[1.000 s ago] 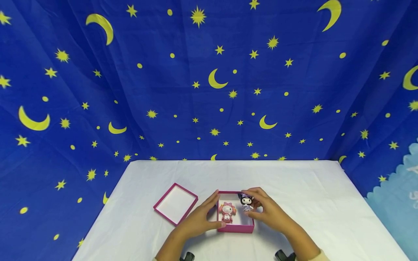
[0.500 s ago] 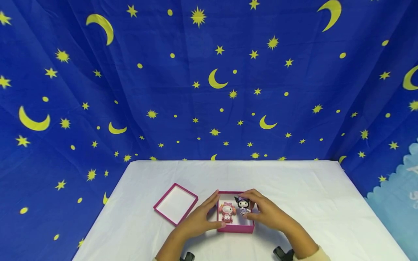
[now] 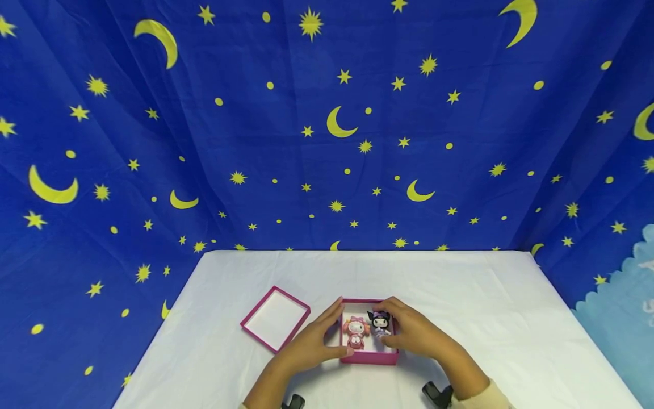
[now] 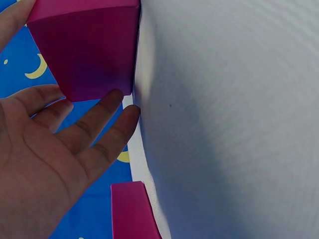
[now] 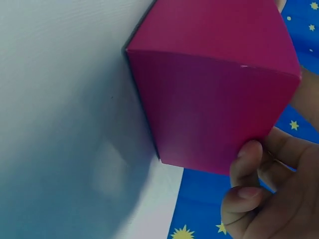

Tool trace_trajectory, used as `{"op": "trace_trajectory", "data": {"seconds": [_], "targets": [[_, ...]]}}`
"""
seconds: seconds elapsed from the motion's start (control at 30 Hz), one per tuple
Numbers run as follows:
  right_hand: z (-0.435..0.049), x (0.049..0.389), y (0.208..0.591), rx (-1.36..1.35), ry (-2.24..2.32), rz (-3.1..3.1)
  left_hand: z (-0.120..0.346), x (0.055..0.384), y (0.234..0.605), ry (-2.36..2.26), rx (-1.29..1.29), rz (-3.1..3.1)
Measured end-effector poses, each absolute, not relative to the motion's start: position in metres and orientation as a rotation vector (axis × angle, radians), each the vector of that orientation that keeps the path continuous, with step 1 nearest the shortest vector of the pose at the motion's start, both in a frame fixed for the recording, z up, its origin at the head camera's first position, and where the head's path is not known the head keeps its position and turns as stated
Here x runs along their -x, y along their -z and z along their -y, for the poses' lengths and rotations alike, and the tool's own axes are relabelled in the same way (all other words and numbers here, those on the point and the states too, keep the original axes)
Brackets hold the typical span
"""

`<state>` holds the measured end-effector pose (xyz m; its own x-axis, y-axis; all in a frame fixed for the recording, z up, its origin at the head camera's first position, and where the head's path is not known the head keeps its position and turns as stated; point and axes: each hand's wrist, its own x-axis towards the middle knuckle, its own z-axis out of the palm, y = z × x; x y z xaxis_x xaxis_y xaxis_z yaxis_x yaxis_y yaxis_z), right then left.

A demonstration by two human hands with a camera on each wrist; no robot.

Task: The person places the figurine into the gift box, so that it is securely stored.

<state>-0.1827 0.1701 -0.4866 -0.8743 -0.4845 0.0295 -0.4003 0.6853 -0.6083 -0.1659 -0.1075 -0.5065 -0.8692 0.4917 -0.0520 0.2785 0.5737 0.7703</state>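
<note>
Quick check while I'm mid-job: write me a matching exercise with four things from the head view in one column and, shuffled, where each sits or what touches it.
Things
1. Small pink figurine with orange-pink ears
2. Small black-eared figurine in purple
3. Shallow magenta-rimmed lid, white inside
4. Deep magenta rectangular box

Places
A. On the white-covered table, left of the other three
B. Inside the box, left of the other figurine
C. Left hand against its left side
D. Between the right hand's thumb and fingers

Pairs: 1-B, 2-D, 3-A, 4-C
</note>
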Motion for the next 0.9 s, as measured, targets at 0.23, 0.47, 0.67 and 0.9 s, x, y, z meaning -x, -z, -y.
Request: {"op": "trace_trajectory", "data": {"seconds": [0.23,0.47,0.67,0.9], "targets": [[-0.169,0.186,0.488,0.738,0.916,-2.746,0.107,0.166,0.507,-1.183,-0.65,-2.545],[-0.164,0.188,0.487,0.666,0.881,-2.704,0.107,0.165,0.505,-1.182,-0.651,-2.549],[-0.16,0.189,0.488,0.645,0.822,-2.701,0.107,0.164,0.504,-1.173,-0.635,-2.54],[-0.157,0.189,0.486,0.625,0.799,-2.706,0.107,0.165,0.505,-1.194,-0.631,-2.53]]}}
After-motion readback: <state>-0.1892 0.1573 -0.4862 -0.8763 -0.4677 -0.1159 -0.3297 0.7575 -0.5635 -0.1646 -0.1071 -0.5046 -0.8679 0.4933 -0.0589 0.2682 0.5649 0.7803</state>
